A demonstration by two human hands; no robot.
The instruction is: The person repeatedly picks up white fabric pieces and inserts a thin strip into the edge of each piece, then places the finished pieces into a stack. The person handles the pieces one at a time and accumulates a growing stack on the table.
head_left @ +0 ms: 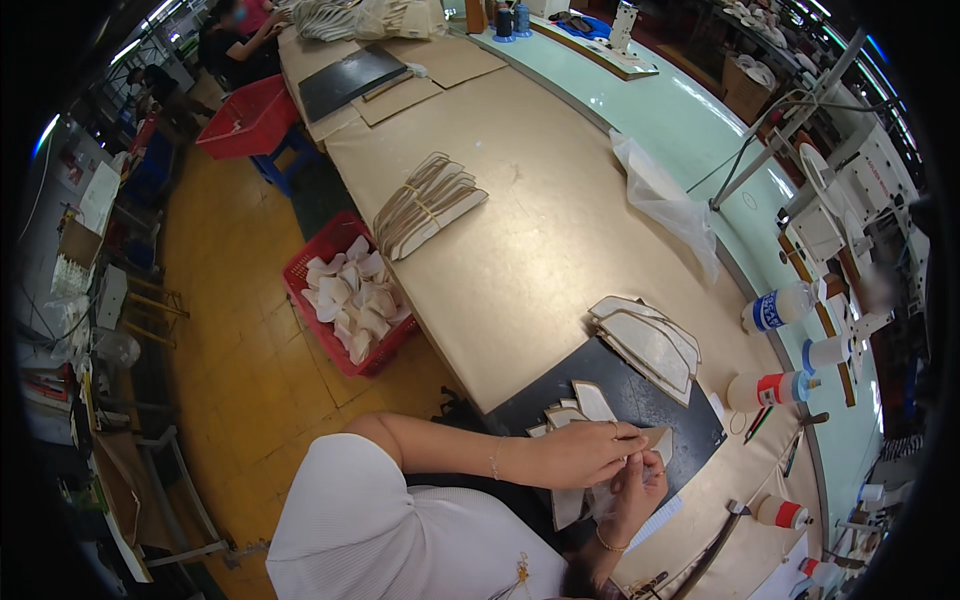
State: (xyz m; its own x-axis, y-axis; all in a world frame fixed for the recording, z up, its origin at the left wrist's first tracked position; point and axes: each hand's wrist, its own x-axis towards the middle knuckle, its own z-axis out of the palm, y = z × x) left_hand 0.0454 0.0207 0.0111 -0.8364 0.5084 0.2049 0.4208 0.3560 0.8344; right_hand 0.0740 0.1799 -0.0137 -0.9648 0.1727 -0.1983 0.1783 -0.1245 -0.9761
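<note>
My left hand (pixel 580 455) reaches across from the left, its fingertips pinched on a small pale cut piece with a tan edge (pixel 656 438). Just below, my right hand (pixel 636 492) is closed with its fingertips against the same piece; the hands hide most of it. Both are over a black mat (pixel 540 400) at the table's near end. Several fanned, brown-edged white pieces (pixel 594 402) lie beside my left hand, partly under it. Farther up the mat rests a stack of larger brown-edged white panels (pixel 650 345).
A banded bundle of panels (pixel 430 205) lies on the brown-covered table (pixel 520 240). A red basket of pale pieces (pixel 290 275) stands at its left. Glue bottles (pixel 760 390), a hammer (pixel 738 508) and a clear plastic bag (pixel 660 195) are at the right. People (pixel 240 45) sit far left.
</note>
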